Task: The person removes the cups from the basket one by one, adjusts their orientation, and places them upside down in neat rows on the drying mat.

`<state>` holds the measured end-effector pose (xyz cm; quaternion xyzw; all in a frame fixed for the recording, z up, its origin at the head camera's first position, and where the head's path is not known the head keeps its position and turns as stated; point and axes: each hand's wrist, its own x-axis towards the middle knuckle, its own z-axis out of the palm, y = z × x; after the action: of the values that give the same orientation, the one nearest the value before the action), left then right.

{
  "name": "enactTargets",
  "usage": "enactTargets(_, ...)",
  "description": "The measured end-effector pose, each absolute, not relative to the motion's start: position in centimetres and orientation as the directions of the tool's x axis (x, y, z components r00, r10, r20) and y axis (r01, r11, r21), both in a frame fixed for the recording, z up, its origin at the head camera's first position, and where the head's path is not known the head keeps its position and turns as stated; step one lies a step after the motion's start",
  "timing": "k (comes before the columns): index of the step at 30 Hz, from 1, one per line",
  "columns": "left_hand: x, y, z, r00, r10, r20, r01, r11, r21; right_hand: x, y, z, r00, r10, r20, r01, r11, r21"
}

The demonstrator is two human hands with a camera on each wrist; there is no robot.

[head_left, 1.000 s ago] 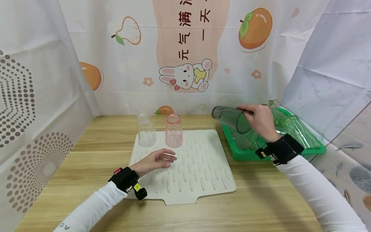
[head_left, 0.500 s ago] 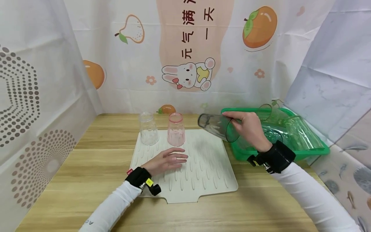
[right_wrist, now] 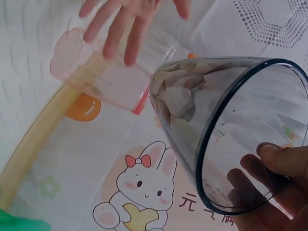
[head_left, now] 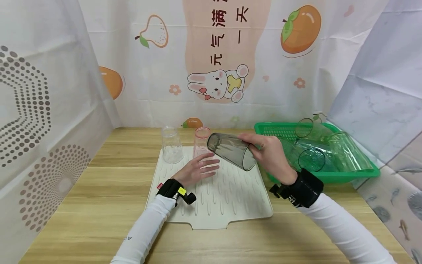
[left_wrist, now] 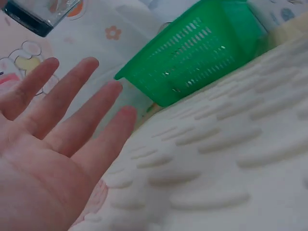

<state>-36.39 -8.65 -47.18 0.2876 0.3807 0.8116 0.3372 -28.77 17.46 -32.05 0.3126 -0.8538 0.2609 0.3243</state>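
My right hand [head_left: 271,156] pinches a smoky grey drinking glass [head_left: 229,148] by its rim, thumb inside the mouth. The glass is tilted, base toward the left, above the white ridged draining mat [head_left: 230,198]. Its open mouth faces the right wrist camera, where the grey glass [right_wrist: 187,101] shows close up. My left hand [head_left: 197,170] hovers over the mat with fingers spread and nothing in them. Behind it a pink glass [head_left: 202,137] stands upside down, partly hidden by the fingers. A clear glass [head_left: 172,146] stands upside down to its left.
On the right, a green plastic basket [head_left: 273,127] holds several transparent glasses, lying or tilted. The mat lies on a wooden table [head_left: 99,205]. A printed curtain [head_left: 148,80] hangs behind the table and along both sides.
My right hand has carried the grey glass left, from beside the basket to above the mat. My left hand has moved right and slightly up, its fingers spreading.
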Motion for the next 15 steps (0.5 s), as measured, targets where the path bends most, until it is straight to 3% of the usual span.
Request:
enactTargets(8,-37.2,-7.2,-47.1,-0.602,0.726,0.332,-0.403,-0.635,0.659,-28.9,16.0,-33.4,-0.567,-0.377,0.733,-0.751,0.603,-0.270)
enactTargets(15,-36.9,-6.6,-46.5,-0.637,0.671,0.380,-0.383,-0.703,0.599,-29.2,15.4,-34.8,-0.521,-0.387,0.761,-0.784,0.570,-0.247)
